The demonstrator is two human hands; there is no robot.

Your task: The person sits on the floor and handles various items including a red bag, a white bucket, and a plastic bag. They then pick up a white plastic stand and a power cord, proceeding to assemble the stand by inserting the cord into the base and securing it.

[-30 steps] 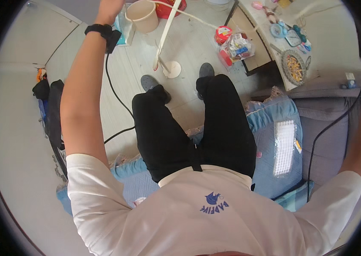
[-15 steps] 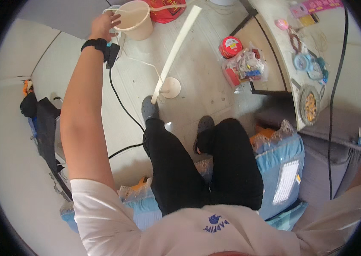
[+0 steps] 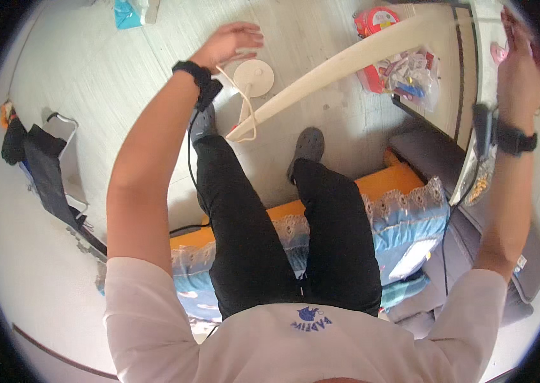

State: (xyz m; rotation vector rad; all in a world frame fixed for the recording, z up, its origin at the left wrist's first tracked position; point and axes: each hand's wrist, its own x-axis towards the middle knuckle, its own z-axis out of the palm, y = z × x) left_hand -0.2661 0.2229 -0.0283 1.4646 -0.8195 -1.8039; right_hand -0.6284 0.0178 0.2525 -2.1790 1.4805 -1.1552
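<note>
A long, pale floor lamp (image 3: 340, 69) slants from my left shoe up toward the upper right, where its end blurs. Its round white base (image 3: 261, 71) stands on the floor. My right hand (image 3: 525, 80) is at the lamp's far end, its fingers curled and partly smeared, seemingly round that end. My left hand (image 3: 231, 46) hangs just left of the base, fingers stretched out. A cream cord (image 3: 254, 131) runs from beneath this hand and loops over the lamp's lower end. Both wrists wear black straps with a small dark box and a black cable.
A round red container (image 3: 375, 22) and a clear bag of small items (image 3: 410, 76) lie at the upper right beside a table edge. A blue packet (image 3: 127, 14) is at the upper left. Blue lace-edged fabric (image 3: 404, 220) lies behind my legs, with grey cushions (image 3: 420, 137) to the right.
My left hand has moved right, away from the bucket, which is out of view. My right hand has come into view. The lamp now leans farther right, and the whole view has shifted.
</note>
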